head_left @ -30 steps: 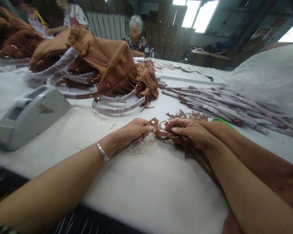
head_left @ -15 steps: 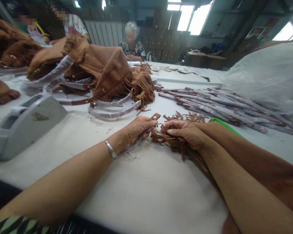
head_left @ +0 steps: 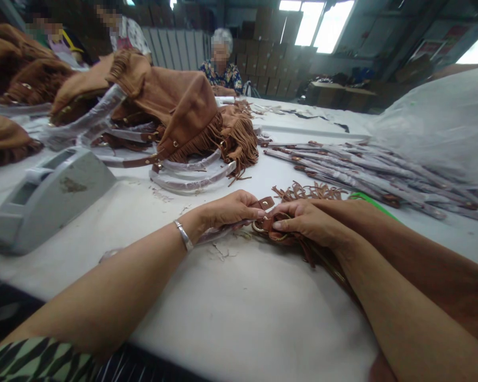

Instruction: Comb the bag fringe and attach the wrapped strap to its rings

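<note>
My left hand (head_left: 230, 208) is closed around a plastic-wrapped brown strap (head_left: 263, 203), whose studded leather end sticks out past my fingertips. My right hand (head_left: 308, 221) is closed on a bunch of brown fringe (head_left: 302, 245) with a gold metal ring (head_left: 258, 227) at its end. The strap end touches the ring between my two hands. Both forearms rest on the white table (head_left: 239, 307). A silver bangle (head_left: 183, 235) sits on my left wrist.
A grey tape dispenser (head_left: 43, 196) stands at the left. Brown fringed bags (head_left: 175, 111) with wrapped handles are piled behind it. Several wrapped straps (head_left: 354, 164) and loose tassels (head_left: 308, 191) lie at the right, beside a clear plastic bag (head_left: 442, 122). Other people sit at the far side.
The strap end has moved right, from just left of the ring to against it. My hands have closed in on each other.
</note>
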`<state>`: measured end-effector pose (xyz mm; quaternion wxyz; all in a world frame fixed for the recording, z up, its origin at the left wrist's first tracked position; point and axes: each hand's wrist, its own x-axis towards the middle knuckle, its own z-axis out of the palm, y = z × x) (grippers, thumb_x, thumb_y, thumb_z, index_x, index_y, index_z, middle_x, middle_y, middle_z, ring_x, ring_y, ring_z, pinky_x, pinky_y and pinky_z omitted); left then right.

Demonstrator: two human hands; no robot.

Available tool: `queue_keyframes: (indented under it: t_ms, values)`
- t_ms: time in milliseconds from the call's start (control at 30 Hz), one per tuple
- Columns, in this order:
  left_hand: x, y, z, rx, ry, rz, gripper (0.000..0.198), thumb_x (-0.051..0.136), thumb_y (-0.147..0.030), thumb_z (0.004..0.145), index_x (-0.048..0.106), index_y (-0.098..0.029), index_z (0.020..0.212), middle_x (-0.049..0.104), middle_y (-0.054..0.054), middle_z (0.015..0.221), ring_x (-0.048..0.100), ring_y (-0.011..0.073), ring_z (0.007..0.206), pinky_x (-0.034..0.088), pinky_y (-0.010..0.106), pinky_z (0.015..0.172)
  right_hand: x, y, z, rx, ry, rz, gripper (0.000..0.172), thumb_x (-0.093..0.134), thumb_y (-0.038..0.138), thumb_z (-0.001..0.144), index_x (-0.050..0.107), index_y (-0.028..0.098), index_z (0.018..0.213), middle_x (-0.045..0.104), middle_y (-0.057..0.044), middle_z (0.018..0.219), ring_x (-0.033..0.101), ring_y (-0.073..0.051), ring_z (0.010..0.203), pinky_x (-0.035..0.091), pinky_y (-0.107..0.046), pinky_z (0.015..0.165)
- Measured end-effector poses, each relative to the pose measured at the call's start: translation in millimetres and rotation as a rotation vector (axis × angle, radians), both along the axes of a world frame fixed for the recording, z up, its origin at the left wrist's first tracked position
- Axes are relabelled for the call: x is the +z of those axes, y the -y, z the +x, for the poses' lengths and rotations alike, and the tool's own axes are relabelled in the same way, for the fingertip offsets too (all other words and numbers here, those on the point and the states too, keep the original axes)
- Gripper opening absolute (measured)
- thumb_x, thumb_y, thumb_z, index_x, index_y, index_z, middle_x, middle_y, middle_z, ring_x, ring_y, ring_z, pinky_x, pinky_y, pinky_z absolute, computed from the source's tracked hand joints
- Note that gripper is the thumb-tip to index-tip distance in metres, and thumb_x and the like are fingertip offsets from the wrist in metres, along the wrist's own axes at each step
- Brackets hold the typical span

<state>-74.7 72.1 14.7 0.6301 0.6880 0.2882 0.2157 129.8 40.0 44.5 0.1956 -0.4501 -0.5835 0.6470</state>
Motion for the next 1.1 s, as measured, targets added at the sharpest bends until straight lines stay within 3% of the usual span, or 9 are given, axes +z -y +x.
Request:
queue_keyframes:
  t_ms: [67, 300, 533, 733, 800, 967, 1100]
  values:
    - [0.0, 1.3, 0.8, 0.013, -0.015, 0.006, 0.025, 0.056, -0.033, 0.082, 0.054, -0.008, 0.075, 0.042, -0.004, 0.053, 0.032, 0.002, 0.034, 0.023, 0.016, 0.032, -2.1, -0.5, 1.1, -0.026, -0.001, 0.033, 0.028, 0.074, 0.024, 0.066, 0.063, 0.009, 0.087, 0.064, -0.004, 0.076, 0.058, -0.01, 0.066, 0.045, -0.02, 0.061]
    - [0.4, 12.6, 11.9, 0.259, 0.091, -0.07, 0.018, 0.047, -0.023, 0.086, 0.046, -0.011, 0.074, 0.045, -0.004, 0.055, 0.034, 0.0022, 0.03, 0.023, 0.015, 0.03, -4.8, 2.5, 5.1, -0.123, -0.062, 0.112, 0.033, 0.073, 0.028, 0.067, 0.06, 0.011, 0.091, 0.062, -0.002, 0.076, 0.057, -0.01, 0.064, 0.044, -0.02, 0.059]
    - [-13.0, 21.3, 18.7, 0.321, 0.324, -0.173, 0.026, 0.054, -0.035, 0.082, 0.044, -0.011, 0.077, 0.052, -0.002, 0.058, 0.043, 0.0048, 0.033, 0.03, 0.015, 0.032, -5.7, 7.0, 5.3, -0.122, 0.02, 0.26, 0.033, 0.067, 0.035, 0.072, 0.059, 0.012, 0.093, 0.062, -0.004, 0.08, 0.057, -0.012, 0.07, 0.044, -0.023, 0.062]
    - [-12.5, 24.2, 20.7, 0.321, 0.348, -0.23, 0.029, 0.057, -0.038, 0.079, 0.044, -0.011, 0.079, 0.053, -0.001, 0.059, 0.045, 0.0067, 0.033, 0.029, 0.015, 0.031, -1.2, 16.5, -3.0, -0.173, 0.407, 0.751, 0.043, 0.065, 0.037, 0.073, 0.06, 0.014, 0.109, 0.064, -0.005, 0.091, 0.058, -0.016, 0.08, 0.044, -0.028, 0.071]
    - [-11.7, 23.9, 20.3, 0.324, 0.332, -0.228, 0.03, 0.057, -0.039, 0.079, 0.044, -0.012, 0.079, 0.053, -0.001, 0.058, 0.044, 0.0067, 0.032, 0.029, 0.015, 0.031, 2.0, 19.7, -8.2, -0.17, 0.495, 0.834, 0.044, 0.068, 0.037, 0.069, 0.061, 0.013, 0.106, 0.064, -0.005, 0.09, 0.058, -0.015, 0.078, 0.044, -0.026, 0.069]
    - [-11.9, 23.1, 15.5, 0.299, 0.3, -0.203, 0.03, 0.057, -0.04, 0.08, 0.045, -0.012, 0.08, 0.05, -0.002, 0.058, 0.041, 0.0053, 0.033, 0.03, 0.016, 0.032, 4.7, 19.8, -9.2, -0.146, 0.547, 0.817, 0.023, 0.06, 0.035, 0.077, 0.065, 0.015, 0.088, 0.064, -0.001, 0.077, 0.056, -0.012, 0.067, 0.04, -0.023, 0.063]
    - [-6.7, 23.9, 7.5, 0.246, 0.233, -0.16, 0.031, 0.058, -0.04, 0.081, 0.043, -0.013, 0.076, 0.042, -0.004, 0.056, 0.033, 0.0029, 0.037, 0.028, 0.015, 0.034, 2.2, 17.5, -3.8, -0.093, 0.471, 0.713, 0.023, 0.051, 0.032, 0.085, 0.065, 0.015, 0.091, 0.065, -0.002, 0.081, 0.057, -0.012, 0.07, 0.04, -0.023, 0.064]
